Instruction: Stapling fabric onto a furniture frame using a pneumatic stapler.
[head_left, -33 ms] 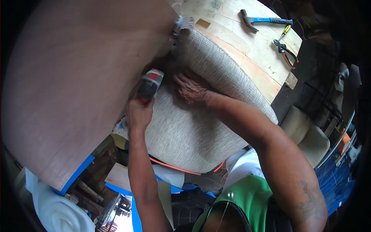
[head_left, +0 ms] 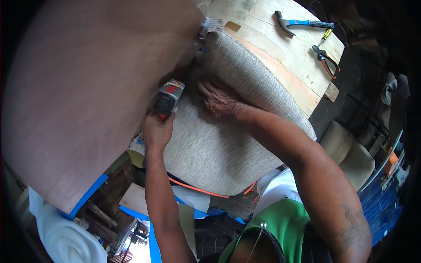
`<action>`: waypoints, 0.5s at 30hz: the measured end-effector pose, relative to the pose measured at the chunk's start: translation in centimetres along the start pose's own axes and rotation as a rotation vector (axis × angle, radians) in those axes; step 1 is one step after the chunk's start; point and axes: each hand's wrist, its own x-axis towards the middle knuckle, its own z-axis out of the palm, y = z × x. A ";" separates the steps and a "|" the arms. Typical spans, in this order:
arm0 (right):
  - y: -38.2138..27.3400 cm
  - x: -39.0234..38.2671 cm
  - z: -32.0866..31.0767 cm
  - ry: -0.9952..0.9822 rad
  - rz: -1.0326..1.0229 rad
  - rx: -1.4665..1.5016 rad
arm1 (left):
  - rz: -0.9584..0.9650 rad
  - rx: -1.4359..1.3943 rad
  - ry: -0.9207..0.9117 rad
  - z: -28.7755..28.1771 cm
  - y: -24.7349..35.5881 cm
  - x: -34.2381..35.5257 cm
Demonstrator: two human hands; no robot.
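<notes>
My left hand [head_left: 158,130] is closed around a red, black and grey hand-held power tool [head_left: 169,100]. Its working end points into the dark gap between a large brownish board [head_left: 87,92] and a grey woven fabric piece [head_left: 197,158], and I cannot see it. To the right of the tool, my right hand [head_left: 218,100] lies on the fabric with its fingers stretched out, partly in shadow. Beyond that hand the fabric rises in a thick rounded edge [head_left: 258,70].
On the pale wooden tabletop [head_left: 263,39] lie a blue-handled claw hammer [head_left: 302,23], a yellow-handled screwdriver [head_left: 325,36] and orange-and-black pliers [head_left: 325,60]. An orange hose [head_left: 197,188] runs below the fabric. A white foam roll [head_left: 70,243] stands at lower left, a beige chair [head_left: 346,151] at right.
The tool in my left hand has shifted very slightly left and down. My right hand keeps its place on the fabric.
</notes>
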 end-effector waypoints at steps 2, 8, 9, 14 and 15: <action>-0.3 0.4 -0.1 -0.044 -0.013 -0.014 | -0.085 -0.155 -0.036 -0.9 -0.6 -0.7; -1.7 2.0 2.3 0.112 0.219 -0.023 | -0.166 -0.279 -0.151 -1.3 0.9 0.3; -1.9 2.9 1.8 -0.028 0.202 -0.018 | -0.130 -0.283 -0.150 -1.3 1.0 0.2; -0.7 3.5 0.4 -0.591 -0.001 0.058 | -0.135 -0.322 -0.132 -1.1 0.3 0.1; -0.6 1.9 1.7 -0.276 -0.002 -0.090 | -0.125 -0.316 -0.119 -0.7 0.7 0.4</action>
